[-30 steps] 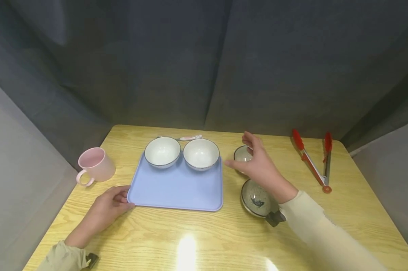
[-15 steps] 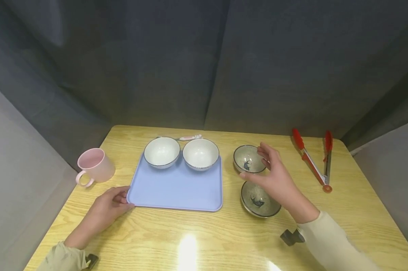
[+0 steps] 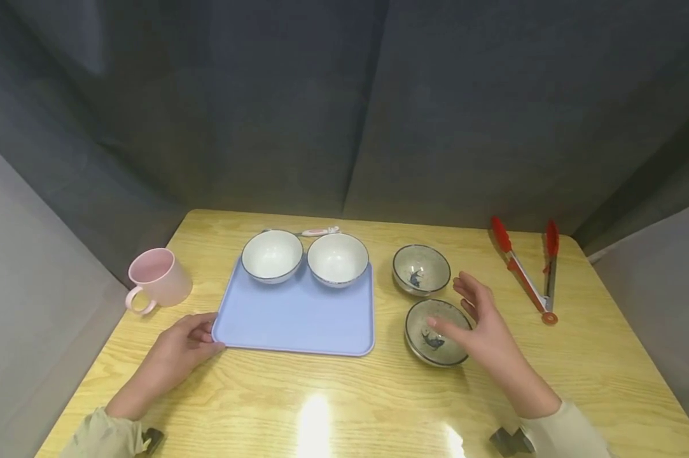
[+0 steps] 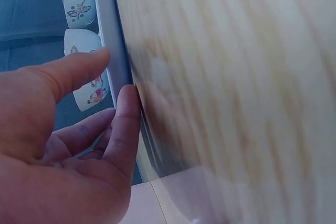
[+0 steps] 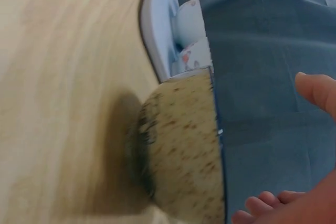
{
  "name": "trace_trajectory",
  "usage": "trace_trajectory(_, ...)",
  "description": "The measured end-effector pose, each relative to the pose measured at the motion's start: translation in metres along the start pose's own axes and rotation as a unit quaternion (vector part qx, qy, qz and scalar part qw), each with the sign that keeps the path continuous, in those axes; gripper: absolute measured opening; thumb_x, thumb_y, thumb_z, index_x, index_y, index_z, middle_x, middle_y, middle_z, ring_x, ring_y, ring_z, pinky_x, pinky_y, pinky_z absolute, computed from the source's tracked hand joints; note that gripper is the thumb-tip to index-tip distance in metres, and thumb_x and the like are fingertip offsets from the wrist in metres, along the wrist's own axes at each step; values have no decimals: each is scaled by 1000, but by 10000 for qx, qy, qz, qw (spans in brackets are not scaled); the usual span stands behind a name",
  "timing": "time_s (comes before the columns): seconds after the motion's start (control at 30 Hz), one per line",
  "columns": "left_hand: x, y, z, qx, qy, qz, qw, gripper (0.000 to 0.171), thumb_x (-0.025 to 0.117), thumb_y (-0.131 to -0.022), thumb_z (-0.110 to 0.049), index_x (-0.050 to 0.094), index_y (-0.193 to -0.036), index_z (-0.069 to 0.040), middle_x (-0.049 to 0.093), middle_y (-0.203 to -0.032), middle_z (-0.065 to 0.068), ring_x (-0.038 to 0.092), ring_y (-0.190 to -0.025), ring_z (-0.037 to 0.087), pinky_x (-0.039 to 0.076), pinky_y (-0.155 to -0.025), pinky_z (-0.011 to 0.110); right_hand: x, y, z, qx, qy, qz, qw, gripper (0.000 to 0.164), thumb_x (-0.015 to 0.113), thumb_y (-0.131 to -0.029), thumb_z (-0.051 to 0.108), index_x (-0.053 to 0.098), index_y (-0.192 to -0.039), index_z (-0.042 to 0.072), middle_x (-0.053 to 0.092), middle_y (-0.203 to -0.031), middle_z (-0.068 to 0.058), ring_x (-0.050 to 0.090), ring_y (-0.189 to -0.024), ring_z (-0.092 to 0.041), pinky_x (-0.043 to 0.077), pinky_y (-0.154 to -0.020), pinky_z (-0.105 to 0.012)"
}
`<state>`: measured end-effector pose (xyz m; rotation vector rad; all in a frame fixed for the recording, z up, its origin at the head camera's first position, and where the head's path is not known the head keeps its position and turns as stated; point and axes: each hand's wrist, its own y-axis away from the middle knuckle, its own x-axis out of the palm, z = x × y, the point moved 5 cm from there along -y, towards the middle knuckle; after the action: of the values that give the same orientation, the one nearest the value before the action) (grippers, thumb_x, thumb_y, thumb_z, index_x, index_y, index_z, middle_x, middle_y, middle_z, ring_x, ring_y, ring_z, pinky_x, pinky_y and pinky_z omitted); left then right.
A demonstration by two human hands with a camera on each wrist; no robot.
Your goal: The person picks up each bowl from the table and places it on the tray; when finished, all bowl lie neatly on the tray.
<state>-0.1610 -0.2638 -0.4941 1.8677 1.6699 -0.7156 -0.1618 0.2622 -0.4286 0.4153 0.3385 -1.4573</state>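
Observation:
My left hand (image 3: 178, 350) holds the near left corner of a light blue tray (image 3: 298, 321); in the left wrist view its thumb and fingers (image 4: 126, 119) lie at the tray's rim. Two white bowls (image 3: 272, 254) stand side by side at the tray's far edge, with flower patterns outside. My right hand (image 3: 487, 337) hovers at the right of the nearer speckled grey-brown bowl (image 3: 421, 348), thumb over its rim and fingers spread. In the right wrist view nothing lies between thumb and fingers beside this bowl (image 5: 184, 145). A second speckled bowl (image 3: 427, 267) stands just behind it.
A pink mug (image 3: 163, 280) stands left of the tray. Red-tipped tongs (image 3: 527, 280) lie spread at the far right. Behind the white bowls lies a thin utensil with a pink and white handle (image 3: 318, 233). A dark curtain (image 3: 275, 114) rises behind the table.
My right hand has moved from the far speckled bowl toward me and to the right, to the nearer one, still spread. The left hand keeps its place at the tray corner.

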Motion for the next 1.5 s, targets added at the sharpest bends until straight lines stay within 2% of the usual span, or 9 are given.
trace_trajectory(0.17, 0, 0, -1, 22, 45, 5, 10000, 62, 92, -93, -12, 66, -146, 8, 75, -121, 18, 70, -96, 7, 64, -83, 16, -3, 8, -11, 49, -41, -65, 10000, 120, 91, -95, 20, 6, -179, 7, 20, -183, -26, 22, -170, -50, 23, -138, -69)
trace_trajectory(0.37, 0, 0, -1, 13, 15, 32, 10000, 62, 91, -94, -12, 66, -146, 8, 75, -121, 17, 70, -97, 8, 64, -84, 16, -5, 14, -26, 300, -55, 146, 9994, 125, 92, -94, 18, 1, -179, 6, 17, -183, -29, 18, -169, -55, 22, -137, -73)
trace_trajectory(0.6, 0, 0, -3, -9, -83, 27, 10000, 63, 92, -94, -14, 66, -147, 8, 76, -121, 16, 71, -98, 12, 64, -84, 18, -3, 21, -40, 443, 33, 241, 9987, 128, 94, -90, 16, 3, -178, 2, 20, -181, -33, 21, -166, -61, 25, -135, -75)
trace_trajectory(0.93, 0, -1, -3, -4, -116, 36, 9999, 63, 91, -94, -12, 65, -147, 9, 75, -120, 16, 70, -97, 10, 64, -83, 17, 4, 27, -56, 693, -136, 417, 9966, 135, 98, -86, 19, 0, -179, 4, 13, -184, -33, 15, -167, -63, 19, -135, -80)
trace_trajectory(1.2, 0, -3, -3, -60, -51, 60, 10000, 65, 92, -93, -13, 64, -147, 11, 74, -121, 18, 70, -99, 13, 63, -81, 16, 10, 27, -60, 529, -104, 499, 9973, 142, 102, -80, 16, 0, -178, 2, 15, -181, -34, 22, -166, -60, 25, -133, -70)
trace_trajectory(1.5, 0, -1, -3, -59, -45, 70, 9999, 63, 91, -94, -12, 65, -147, 9, 74, -121, 16, 69, -97, 9, 64, -83, 16, 13, 24, -64, 656, -14, 539, 9964, 146, 103, -79, 16, -3, -178, 4, 11, -183, -33, 17, -167, -60, 26, -133, -66)
